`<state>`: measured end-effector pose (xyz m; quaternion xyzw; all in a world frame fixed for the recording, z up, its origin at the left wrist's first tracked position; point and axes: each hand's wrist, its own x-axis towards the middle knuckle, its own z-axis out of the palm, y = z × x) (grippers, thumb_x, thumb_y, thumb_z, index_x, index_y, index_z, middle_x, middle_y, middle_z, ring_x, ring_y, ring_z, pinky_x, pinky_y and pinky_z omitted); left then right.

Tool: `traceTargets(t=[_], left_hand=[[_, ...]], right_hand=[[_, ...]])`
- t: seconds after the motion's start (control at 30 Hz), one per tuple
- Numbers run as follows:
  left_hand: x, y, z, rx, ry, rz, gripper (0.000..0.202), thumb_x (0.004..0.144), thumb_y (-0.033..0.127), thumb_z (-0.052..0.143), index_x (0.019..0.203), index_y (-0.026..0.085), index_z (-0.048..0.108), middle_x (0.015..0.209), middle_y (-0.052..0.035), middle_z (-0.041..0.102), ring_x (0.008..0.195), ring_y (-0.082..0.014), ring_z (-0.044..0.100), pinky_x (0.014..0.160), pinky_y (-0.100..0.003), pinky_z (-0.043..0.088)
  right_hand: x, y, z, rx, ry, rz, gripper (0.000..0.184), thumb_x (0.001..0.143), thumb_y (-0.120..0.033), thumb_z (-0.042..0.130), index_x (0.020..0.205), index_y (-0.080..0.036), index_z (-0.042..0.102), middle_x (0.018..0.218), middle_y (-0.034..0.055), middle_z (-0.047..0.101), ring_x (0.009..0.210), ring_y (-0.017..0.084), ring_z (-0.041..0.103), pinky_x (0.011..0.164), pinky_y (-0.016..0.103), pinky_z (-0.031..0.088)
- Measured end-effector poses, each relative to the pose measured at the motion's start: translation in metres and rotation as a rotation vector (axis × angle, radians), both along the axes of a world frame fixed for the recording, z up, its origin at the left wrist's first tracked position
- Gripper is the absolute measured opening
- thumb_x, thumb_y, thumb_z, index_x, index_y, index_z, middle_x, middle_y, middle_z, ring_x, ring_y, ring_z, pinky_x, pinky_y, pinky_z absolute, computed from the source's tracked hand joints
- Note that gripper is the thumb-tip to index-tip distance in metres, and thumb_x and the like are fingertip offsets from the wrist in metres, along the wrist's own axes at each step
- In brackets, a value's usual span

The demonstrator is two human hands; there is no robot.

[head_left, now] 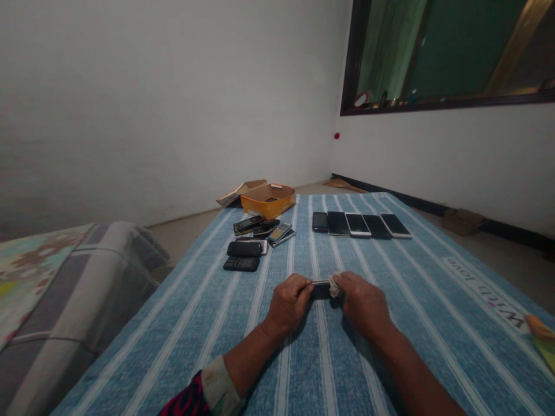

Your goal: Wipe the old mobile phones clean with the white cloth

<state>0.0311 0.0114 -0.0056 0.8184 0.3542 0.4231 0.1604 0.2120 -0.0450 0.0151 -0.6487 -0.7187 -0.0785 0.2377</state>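
Over the near middle of the blue striped cover, my left hand (288, 301) pinches one end of a dark phone (321, 290), which is tipped so that its pale edge faces up. My right hand (364, 303) is closed around a crumpled whitish cloth (335, 286) pressed against the phone's other end. My fingers and the cloth hide both ends of the phone. Farther off to the left lies a heap of old phones, among them a black keypad phone (241, 264) and a silver phone (280, 233).
Behind the heap stands an open orange box (269, 202) with its lid (236, 193) leaning beside it. Several phones lie in a row at the back right, including a white-framed phone (358, 225). A draped bed (82, 289) is at left; a colourful item (541, 341) sits at right.
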Motion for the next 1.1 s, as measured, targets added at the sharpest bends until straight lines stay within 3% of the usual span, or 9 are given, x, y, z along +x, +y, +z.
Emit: traceTargets(t=[0.43,0.67,0.93,1.1], left_hand=[[0.001,0.000,0.000,-0.019,0.010,0.013,0.018,0.090,0.023,0.050,0.078,0.019,0.064,0.072,-0.0034,0.065,0.070,-0.0167,0.064,0.066,-0.027,0.049],[0.000,0.002,-0.001,-0.021,0.004,0.013,0.017,0.088,0.022,0.051,0.079,0.018,0.064,0.071,-0.0033,0.065,0.069,-0.0168,0.063,0.065,-0.027,0.049],[0.001,0.000,-0.001,-0.020,0.020,0.017,0.020,0.090,0.022,0.049,0.076,0.018,0.063,0.071,-0.0029,0.063,0.068,-0.0157,0.061,0.066,-0.027,0.049],[0.002,-0.001,0.000,-0.027,0.020,0.019,0.022,0.092,0.022,0.047,0.077,0.018,0.063,0.072,-0.0030,0.063,0.068,-0.0155,0.061,0.066,-0.027,0.049]], right_hand=[[0.019,0.003,0.002,-0.074,0.088,-0.067,0.036,0.077,0.001,0.051,0.092,-0.024,0.072,0.088,0.0020,0.071,0.078,0.018,0.066,0.064,0.026,0.040],[0.006,0.003,-0.003,0.014,-0.060,-0.112,0.036,0.077,0.002,0.051,0.099,-0.021,0.068,0.091,0.0050,0.069,0.078,0.018,0.063,0.062,0.026,0.039],[-0.027,0.014,-0.031,0.313,-0.128,0.116,0.028,0.087,-0.006,0.050,0.109,-0.013,0.065,0.102,0.0129,0.068,0.103,0.025,0.059,0.084,0.032,0.046],[-0.035,0.016,-0.034,0.339,-0.084,0.184,0.033,0.087,-0.006,0.049,0.117,-0.011,0.063,0.109,0.0148,0.068,0.110,0.027,0.057,0.090,0.035,0.047]])
